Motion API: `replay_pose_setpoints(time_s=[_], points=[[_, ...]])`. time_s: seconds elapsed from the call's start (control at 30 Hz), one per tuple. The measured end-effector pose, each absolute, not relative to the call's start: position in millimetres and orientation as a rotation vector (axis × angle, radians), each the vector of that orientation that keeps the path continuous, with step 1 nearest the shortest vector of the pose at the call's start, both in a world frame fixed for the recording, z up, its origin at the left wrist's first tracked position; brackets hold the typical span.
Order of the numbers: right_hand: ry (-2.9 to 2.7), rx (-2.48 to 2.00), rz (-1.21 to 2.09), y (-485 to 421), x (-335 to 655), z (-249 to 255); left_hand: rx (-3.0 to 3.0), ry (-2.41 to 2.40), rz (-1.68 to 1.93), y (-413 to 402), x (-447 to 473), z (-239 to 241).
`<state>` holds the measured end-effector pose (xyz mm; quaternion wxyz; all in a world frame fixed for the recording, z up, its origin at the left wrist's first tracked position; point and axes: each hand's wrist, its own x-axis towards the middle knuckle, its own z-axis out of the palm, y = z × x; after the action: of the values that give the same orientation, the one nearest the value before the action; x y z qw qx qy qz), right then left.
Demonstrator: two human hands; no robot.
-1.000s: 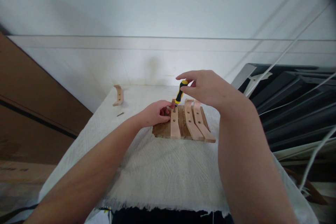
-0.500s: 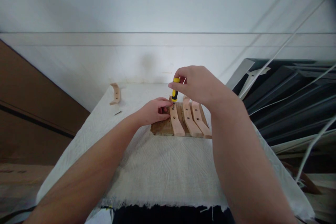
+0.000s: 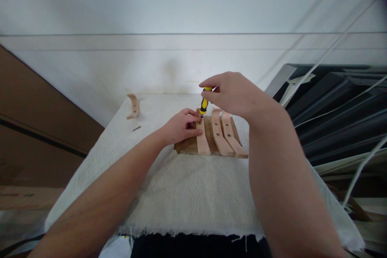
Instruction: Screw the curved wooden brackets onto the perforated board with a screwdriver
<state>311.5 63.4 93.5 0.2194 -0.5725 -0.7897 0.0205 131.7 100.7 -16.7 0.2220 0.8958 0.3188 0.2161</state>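
Observation:
My right hand [image 3: 231, 93] is closed around the yellow and black handle of a screwdriver [image 3: 204, 102]. Its shaft points down, slightly tilted, at the upper hole of a curved wooden hook [image 3: 203, 144]. My left hand [image 3: 180, 127] grips that hook from the left, with the thumb by the lower hole and the fingertips close to the screwdriver's tip. Whether a screw sits under the tip is too small to tell. Beneath lies a brown wooden board [image 3: 188, 146]. Two similar hooks [image 3: 222, 140] rest on the board to the right, each with two dark holes.
A white cloth [image 3: 187, 193] covers the table. Off to the left lie another curved wooden hook [image 3: 134, 107] and a loose screw [image 3: 136, 128]. A wall rises behind. Dark metal panels [image 3: 341, 109] and white cords stand at right, a brown panel [image 3: 39, 117] at left.
The screwdriver has tilted, its handle leaning further right, and my right hand has shifted slightly right. My left thumb has moved onto the hook near its lower hole.

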Motion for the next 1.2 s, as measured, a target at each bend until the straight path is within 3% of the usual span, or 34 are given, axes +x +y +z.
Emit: replay_pose_setpoints(time_s=[0.63, 0.9, 1.2], points=[[-2.244, -1.697, 0.032, 58.1, 313.3, 102.0, 2.456, 0.866, 0.520, 105.7, 131.1, -17.7], [-2.125, -1.887, -0.158, 60.4, 300.0, 97.8, 2.392, 0.889, 0.511, 106.0, 131.9, -13.8], [-2.199, -1.882, -0.060, 46.0, 285.7, 104.6, 2.367, 0.919, 0.478, 104.8, 132.3, -11.6]])
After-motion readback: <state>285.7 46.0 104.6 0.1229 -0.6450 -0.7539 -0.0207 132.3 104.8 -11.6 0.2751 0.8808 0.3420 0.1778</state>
